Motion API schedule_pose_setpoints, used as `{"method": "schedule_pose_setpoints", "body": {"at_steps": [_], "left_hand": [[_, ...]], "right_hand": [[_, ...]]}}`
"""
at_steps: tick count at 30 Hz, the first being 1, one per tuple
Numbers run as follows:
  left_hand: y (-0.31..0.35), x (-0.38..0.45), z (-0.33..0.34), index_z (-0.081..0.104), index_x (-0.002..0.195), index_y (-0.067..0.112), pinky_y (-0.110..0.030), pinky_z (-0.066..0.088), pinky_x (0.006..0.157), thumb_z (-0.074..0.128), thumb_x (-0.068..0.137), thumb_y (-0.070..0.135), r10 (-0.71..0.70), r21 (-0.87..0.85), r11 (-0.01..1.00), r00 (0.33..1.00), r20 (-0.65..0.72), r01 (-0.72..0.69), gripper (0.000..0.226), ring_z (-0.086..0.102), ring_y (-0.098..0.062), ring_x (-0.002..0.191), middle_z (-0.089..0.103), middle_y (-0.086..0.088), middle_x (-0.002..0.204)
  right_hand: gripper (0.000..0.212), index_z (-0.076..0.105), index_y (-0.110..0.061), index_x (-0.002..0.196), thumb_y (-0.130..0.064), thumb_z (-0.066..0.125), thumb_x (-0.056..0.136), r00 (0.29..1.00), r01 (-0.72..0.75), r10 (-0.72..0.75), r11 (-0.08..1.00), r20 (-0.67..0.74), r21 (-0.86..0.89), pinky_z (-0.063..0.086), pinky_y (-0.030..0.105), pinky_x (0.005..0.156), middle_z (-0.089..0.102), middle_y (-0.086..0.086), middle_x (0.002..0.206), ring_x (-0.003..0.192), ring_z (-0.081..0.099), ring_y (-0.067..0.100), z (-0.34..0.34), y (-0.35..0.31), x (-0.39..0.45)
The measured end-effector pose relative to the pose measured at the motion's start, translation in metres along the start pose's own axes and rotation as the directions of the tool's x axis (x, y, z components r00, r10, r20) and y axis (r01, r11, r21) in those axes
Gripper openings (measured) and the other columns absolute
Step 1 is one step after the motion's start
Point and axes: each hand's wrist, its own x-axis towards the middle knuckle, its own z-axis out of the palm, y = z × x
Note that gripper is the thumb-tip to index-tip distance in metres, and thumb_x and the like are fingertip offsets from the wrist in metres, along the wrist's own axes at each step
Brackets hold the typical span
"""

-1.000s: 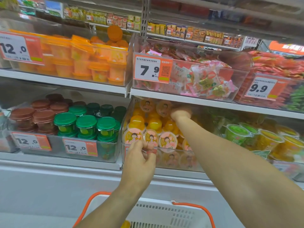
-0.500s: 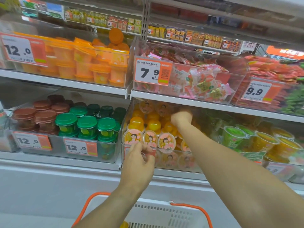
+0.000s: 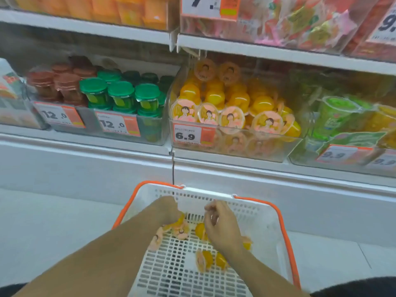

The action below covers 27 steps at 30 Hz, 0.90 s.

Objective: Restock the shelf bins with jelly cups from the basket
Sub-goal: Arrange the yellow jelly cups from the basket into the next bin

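We reach both hands into white basket (image 3: 267, 228). Left hand (image 3: 169, 211) down among jelly cups (image 3: 182, 229) at far end; fingers hidden, grip not readable. Right hand (image 3: 220, 226) hovers over cups, fingers loosely curled, nothing visibly held. Few cups left on basket floor. Target bin (image 3: 235, 146), tagged 6.9, nearly full. We judge cups light, smooth, film lids fragile: pinch round rim or body. Cups under right hand partly hidden.

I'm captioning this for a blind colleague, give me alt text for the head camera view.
Both hands reach into a white plastic basket with orange rim holding scattered yellow jelly cups: left hand, right hand. Above, a clear shelf bin of matching cups is tagged 6.9.
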Motion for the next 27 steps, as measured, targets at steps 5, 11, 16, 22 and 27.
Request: {"method": "schedule_pose_setpoints", "body": {"at_steps": [5, 11, 16, 22, 27], "left_hand": [[-0.037, 0.032, 0.128, 0.021, 0.154, 0.019, -0.044, 0.042, 0.108, 0.06, 0.089, 0.038, -0.192, -0.081, 0.978, 0.981, -0.005, 0.191, 0.079, 0.039, -0.034, 0.138, 0.025, -0.012, 0.157], [-0.056, 0.049, 0.204, 0.025, 0.152, 0.023, -0.047, 0.03, 0.114, 0.059, 0.091, 0.021, -0.249, -0.046, 0.968, 0.964, -0.095, 0.246, 0.07, 0.006, -0.034, 0.15, 0.011, -0.01, 0.161], [-0.084, 0.071, 0.194, 0.045, 0.132, 0.022, -0.042, 0.042, 0.101, 0.063, 0.087, 0.018, -0.289, -0.016, 0.956, 0.926, -0.244, 0.294, 0.049, 0.035, -0.033, 0.127, 0.037, -0.009, 0.14], [-0.091, 0.076, 0.198, 0.043, 0.134, 0.011, -0.037, 0.042, 0.104, 0.068, 0.085, 0.035, -0.327, 0.02, 0.94, 0.915, -0.238, 0.341, 0.06, 0.042, -0.029, 0.127, 0.041, -0.009, 0.138], [-0.085, 0.062, 0.21, 0.042, 0.13, 0.005, -0.035, 0.048, 0.091, 0.073, 0.066, 0.038, -0.368, -0.16, 0.919, 0.93, -0.018, 0.361, 0.078, 0.048, -0.029, 0.117, 0.037, -0.013, 0.13]], "right_hand": [[0.049, 0.037, -0.021, 0.141, -0.024, 0.056, 0.096, 0.702, -0.347, 0.503, 0.86, 0.503, -0.375, 0.048, 0.03, 0.079, 0.047, 0.001, 0.13, 0.098, 0.053, 0.016, 0.026, 0.092, -0.064], [0.053, 0.041, -0.018, 0.141, -0.032, 0.061, 0.094, 0.595, -0.444, 0.621, 0.783, 0.51, -0.435, 0.048, 0.028, 0.093, 0.051, 0.004, 0.138, 0.122, 0.055, 0.018, 0.036, 0.135, -0.085], [0.046, 0.05, -0.021, 0.124, -0.055, 0.054, 0.093, 0.768, -0.298, 0.45, 0.881, 0.455, -0.368, 0.043, 0.027, 0.069, 0.058, -0.001, 0.112, 0.1, 0.06, 0.019, 0.065, 0.135, -0.074], [0.042, 0.052, -0.024, 0.123, -0.055, 0.044, 0.097, 0.755, -0.17, 0.411, 0.875, 0.511, -0.453, 0.049, 0.042, 0.089, 0.044, -0.002, 0.124, 0.097, 0.058, 0.023, 0.085, 0.131, -0.061], [0.02, 0.054, -0.015, 0.107, -0.033, 0.05, 0.1, 0.729, -0.225, 0.494, 0.827, 0.473, -0.516, 0.044, 0.038, 0.078, 0.046, 0.007, 0.119, 0.085, 0.052, 0.022, 0.092, 0.127, -0.062]]}}
